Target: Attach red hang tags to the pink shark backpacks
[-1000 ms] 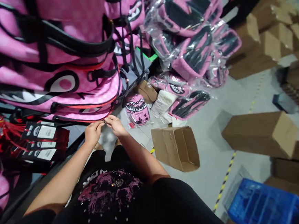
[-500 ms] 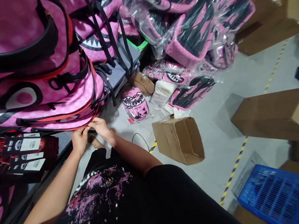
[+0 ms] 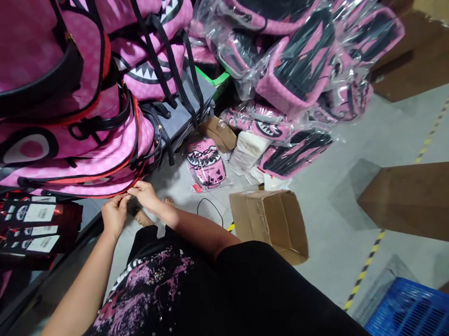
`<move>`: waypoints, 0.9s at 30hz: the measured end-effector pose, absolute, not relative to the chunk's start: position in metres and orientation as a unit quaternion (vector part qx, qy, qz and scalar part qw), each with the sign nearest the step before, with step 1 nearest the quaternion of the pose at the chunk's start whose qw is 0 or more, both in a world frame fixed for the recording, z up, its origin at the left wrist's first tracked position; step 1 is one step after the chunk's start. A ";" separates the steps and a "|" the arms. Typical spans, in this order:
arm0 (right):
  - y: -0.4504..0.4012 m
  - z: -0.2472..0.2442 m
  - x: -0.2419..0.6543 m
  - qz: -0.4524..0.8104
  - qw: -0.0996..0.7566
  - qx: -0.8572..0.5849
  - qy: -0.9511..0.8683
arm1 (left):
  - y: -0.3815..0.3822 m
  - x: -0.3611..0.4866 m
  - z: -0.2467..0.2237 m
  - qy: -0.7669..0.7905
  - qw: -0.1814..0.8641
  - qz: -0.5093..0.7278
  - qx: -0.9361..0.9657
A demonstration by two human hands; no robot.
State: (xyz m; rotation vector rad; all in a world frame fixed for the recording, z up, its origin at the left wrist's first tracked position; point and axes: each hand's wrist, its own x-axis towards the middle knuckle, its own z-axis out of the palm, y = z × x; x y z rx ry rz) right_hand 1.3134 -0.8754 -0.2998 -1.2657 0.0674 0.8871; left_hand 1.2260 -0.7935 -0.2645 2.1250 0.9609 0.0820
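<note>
Pink backpacks with shark-mouth prints lie stacked at the upper left. At the lower edge of the nearest pink backpack [image 3: 113,186], my left hand [image 3: 114,214] and my right hand [image 3: 144,196] meet, fingertips pinched together by its red-trimmed seam. What the fingertips hold is too small to make out. Just left of my left hand, black tags with white labels [image 3: 37,212] and red cords lie in a pile on the table's edge.
Plastic-wrapped pink bags [image 3: 297,64] are heaped at the top centre. A small wrapped bag [image 3: 206,164] lies on the floor near an open cardboard box [image 3: 270,224]. Another box [image 3: 417,199] and a blue crate [image 3: 418,310] are at the right.
The view has shifted, so the floor items appear lower and further right. Both hands stay pinched together at the backpack's edge, with the fingertips slightly further left in the picture.
</note>
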 end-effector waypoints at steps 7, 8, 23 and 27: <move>-0.873 -0.308 1.314 0.384 0.694 -0.608 -0.027 | -0.796 1.230 -0.262 0.399 0.396 0.020 0.827; -0.874 -0.309 1.314 0.380 0.690 -0.615 -0.034 | -0.796 1.230 -0.261 0.400 0.399 0.019 0.825; -0.887 -0.289 1.325 0.331 0.577 -0.731 -0.150 | -0.796 1.240 -0.264 0.397 0.287 -0.034 0.871; -0.887 -0.285 1.323 0.326 0.572 -0.738 -0.147 | -0.801 1.239 -0.266 0.406 0.272 -0.014 0.872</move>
